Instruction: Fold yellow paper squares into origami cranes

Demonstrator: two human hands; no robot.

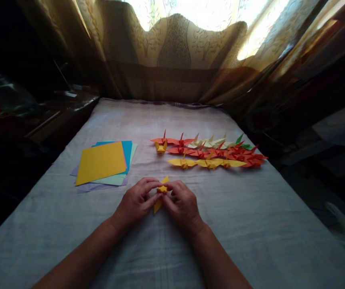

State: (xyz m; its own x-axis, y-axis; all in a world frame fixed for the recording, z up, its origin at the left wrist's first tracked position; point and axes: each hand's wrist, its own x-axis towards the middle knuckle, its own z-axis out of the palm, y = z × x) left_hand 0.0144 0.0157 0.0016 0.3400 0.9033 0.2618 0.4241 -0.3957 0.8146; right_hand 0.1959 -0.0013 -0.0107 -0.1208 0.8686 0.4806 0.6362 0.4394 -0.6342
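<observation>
Between my two hands is a yellow origami crane, its wings pointing away from me and toward me. My left hand pinches its left side between thumb and fingers. From the other side, my right hand grips it the same way, thumb low and fingers curled over. The crane's middle shows between the fingertips; its ends at left and right are partly covered by them. Beyond my hands stands a small yellow folded paper piece with upright points.
Rows of finished paper cranes lie at the right: yellow cranes, red cranes, cream cranes and a green crane. At the left is a stack of coloured paper sheets. A pale cloth covers the surface; a curtain hangs behind.
</observation>
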